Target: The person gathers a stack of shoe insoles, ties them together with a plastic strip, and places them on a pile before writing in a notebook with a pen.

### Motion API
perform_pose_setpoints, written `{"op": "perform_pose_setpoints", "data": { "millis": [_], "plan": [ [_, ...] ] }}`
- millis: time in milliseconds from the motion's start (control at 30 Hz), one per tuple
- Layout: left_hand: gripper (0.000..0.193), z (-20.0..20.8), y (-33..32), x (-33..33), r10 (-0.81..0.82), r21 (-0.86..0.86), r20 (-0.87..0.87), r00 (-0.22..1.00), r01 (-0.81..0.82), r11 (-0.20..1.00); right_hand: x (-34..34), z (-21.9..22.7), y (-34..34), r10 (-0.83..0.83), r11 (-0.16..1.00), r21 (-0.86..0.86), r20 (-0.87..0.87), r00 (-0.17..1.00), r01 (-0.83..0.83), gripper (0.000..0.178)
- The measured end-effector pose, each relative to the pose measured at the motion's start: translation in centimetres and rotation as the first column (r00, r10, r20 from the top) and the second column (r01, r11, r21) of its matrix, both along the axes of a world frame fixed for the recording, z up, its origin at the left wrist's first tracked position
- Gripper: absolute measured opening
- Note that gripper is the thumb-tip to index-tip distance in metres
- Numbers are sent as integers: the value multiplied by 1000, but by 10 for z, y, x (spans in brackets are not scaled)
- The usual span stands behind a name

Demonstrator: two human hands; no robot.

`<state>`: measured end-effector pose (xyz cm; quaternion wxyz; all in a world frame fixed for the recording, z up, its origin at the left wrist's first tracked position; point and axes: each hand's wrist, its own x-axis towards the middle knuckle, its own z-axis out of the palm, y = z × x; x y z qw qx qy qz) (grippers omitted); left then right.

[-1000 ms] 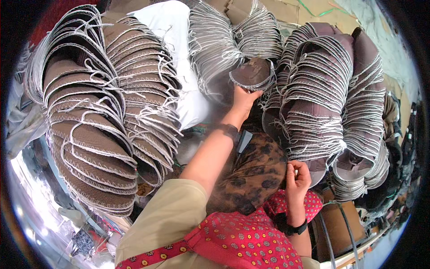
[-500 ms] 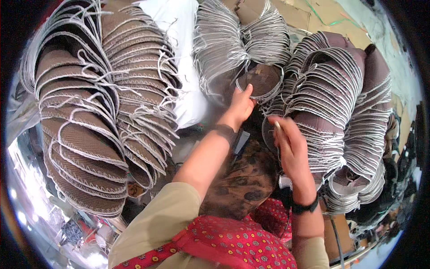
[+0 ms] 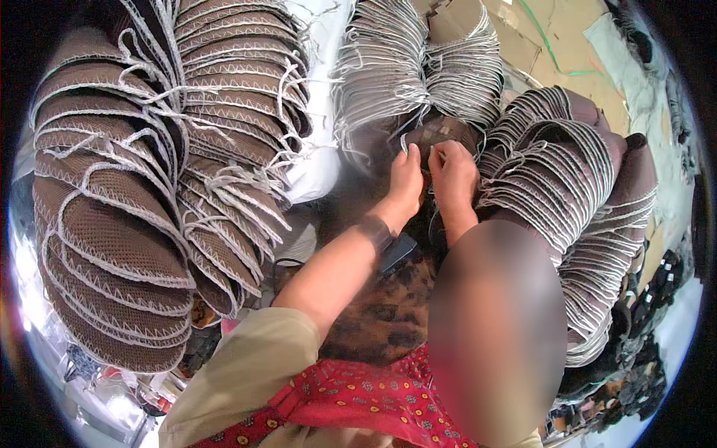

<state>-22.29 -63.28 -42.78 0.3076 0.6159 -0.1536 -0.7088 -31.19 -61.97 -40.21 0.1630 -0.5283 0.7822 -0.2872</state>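
Observation:
In front of me a brown fabric piece with white corded edging [image 3: 442, 133] lies at the near end of the back bundle [image 3: 385, 63]. My left hand [image 3: 405, 183] grips its left edge, thumb on top. Close beside it, my right hand [image 3: 454, 173] is closed in a pinch at the piece's near edge. What sits between those fingertips is too small to make out. A dark flat object [image 3: 398, 254] lies under my left wrist. My right forearm is hidden by a blurred patch.
Large bundles of similar brown pieces stand at the left [image 3: 112, 216] and right [image 3: 567, 172], loose white cords hanging from the left ones. A white sack [image 3: 317, 175] is behind the left bundles. Brown cardboard [image 3: 556, 37] lies at the back right, with a green strip across it.
My right hand has moved forward and left, from beside the right bundle to the piece at my left hand. The view has shifted slightly; the left hand still holds the piece.

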Motion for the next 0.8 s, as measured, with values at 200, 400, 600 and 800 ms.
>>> {"op": "perform_pose_setpoints", "data": {
  "millis": [200, 400, 600, 800],
  "plan": [
    [33, -18, 5, 0, 0, -108, -46, 999, -5, 994, 0, -1, 5, 71, 971, 216, 137, 988, -100, 11],
    [32, -27, 4, -1, 188, -5, -233, 954, -194, 981, -7, -2, 6, -92, 972, 221, 59, 994, 77, 13],
    [32, -21, 6, -5, 66, -95, -12, 998, -66, 993, 0, 3, -1, 59, 996, 65, -65, 996, -55, 6],
    [28, -8, -3, -2, 138, -37, -160, 978, -145, 989, -1, 28, 12, 54, 971, 206, 296, 954, -119, 7]
  ]
}}
